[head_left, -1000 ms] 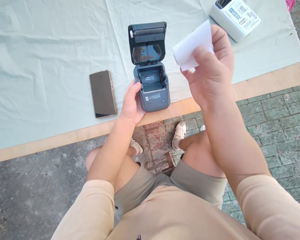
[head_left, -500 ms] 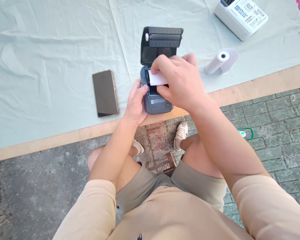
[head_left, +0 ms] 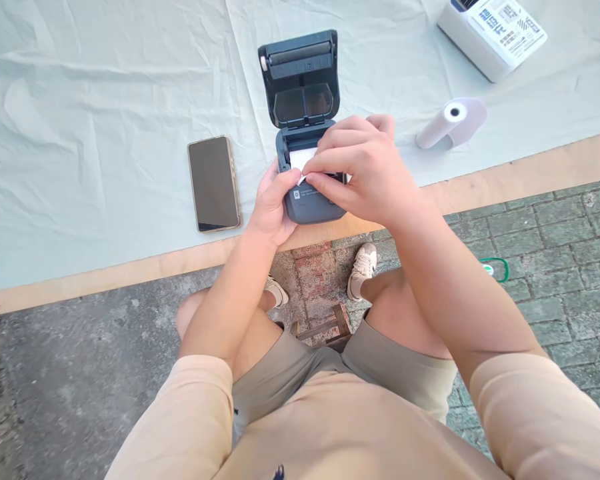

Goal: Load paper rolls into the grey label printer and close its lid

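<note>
A dark portable label printer [head_left: 314, 209] is at the table's near edge, its lid [head_left: 301, 107] flipped up and back. Inside its bay lies a white paper roll [head_left: 300, 156], partly covered by my fingers. My left hand [head_left: 274, 207] wraps around the printer's left side, with the thumb at the bay's front edge. Over the bay, my right hand [head_left: 365, 163] pinches the loose end of the roll's paper between thumb and fingertips, close to the left thumb. A second white paper roll [head_left: 434, 128] lies to the right with its end uncurled.
A phone [head_left: 213, 183] lies left of the printer on a pale cloth [head_left: 115, 133]. At the far right stands a white box-shaped device [head_left: 480, 47] with a printed label. A bare wooden strip [head_left: 505, 172] forms the table's near edge.
The paper roll has gone down into the printer's bay, and my right fingers have shifted to its loose end. The printer has tipped, so its lid shows further left and higher.
</note>
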`<state>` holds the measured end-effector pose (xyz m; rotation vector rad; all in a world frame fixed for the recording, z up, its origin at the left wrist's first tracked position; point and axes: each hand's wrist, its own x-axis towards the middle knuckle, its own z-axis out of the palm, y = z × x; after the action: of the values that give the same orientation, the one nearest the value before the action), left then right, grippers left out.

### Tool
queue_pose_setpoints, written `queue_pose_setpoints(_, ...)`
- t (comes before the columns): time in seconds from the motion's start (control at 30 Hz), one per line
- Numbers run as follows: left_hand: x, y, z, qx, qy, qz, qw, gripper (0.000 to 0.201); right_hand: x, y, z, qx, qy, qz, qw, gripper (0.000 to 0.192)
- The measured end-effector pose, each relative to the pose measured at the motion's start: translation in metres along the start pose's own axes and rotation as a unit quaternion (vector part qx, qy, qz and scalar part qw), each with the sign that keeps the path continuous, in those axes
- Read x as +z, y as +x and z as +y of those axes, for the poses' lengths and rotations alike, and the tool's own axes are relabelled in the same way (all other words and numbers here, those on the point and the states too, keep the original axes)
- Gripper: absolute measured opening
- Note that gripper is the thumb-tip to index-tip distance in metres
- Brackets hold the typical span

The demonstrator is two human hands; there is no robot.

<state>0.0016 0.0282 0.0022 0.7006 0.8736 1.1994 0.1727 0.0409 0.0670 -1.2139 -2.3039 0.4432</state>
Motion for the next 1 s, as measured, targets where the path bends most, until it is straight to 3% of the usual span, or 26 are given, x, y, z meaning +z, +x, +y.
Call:
queue_pose_setpoints(0.23, 0.000, -0.001, -0.001, 0.009, -0.002, -0.009, 1.000, 0.058, 0.000, 0.001, 0.005, 0.039, 0.084, 0.116, 0.989, 0.020)
queue_pose_setpoints(0.47, -0.007, 0.004, -0.005, 0.019, 0.014, -0.056, 0.998, 0.066, 0.008, 0.002, 0.019, 0.031, 0.131, 0.151, 0.979, 0.011)
queue_pose_setpoints(0.6, -0.014, 0.007, -0.010, 0.021, 0.019, -0.085, 0.996, 0.077, 0.008, 0.004, 0.020, 0.033, 0.173, 0.211, 0.961, 0.003)
queue_pose_setpoints(0.7, -0.017, 0.007, -0.012, 0.017, 0.028, -0.106, 0.994, 0.080, 0.003, 0.003, 0.015, 0.052, 0.197, 0.246, 0.948, 0.016)
queue_pose_setpoints(0.87, -0.017, 0.006, -0.012, 0.038, 0.034, -0.109, 0.993, 0.076, -0.001, 0.001, 0.012, 0.077, 0.187, 0.229, 0.952, 0.030)
queue_pose_setpoints(1.0, -0.018, 0.003, -0.010, 0.034, 0.055, -0.123, 0.990, 0.089, 0.008, 0.008, 0.023, 0.029, 0.315, 0.284, 0.905, 0.055)
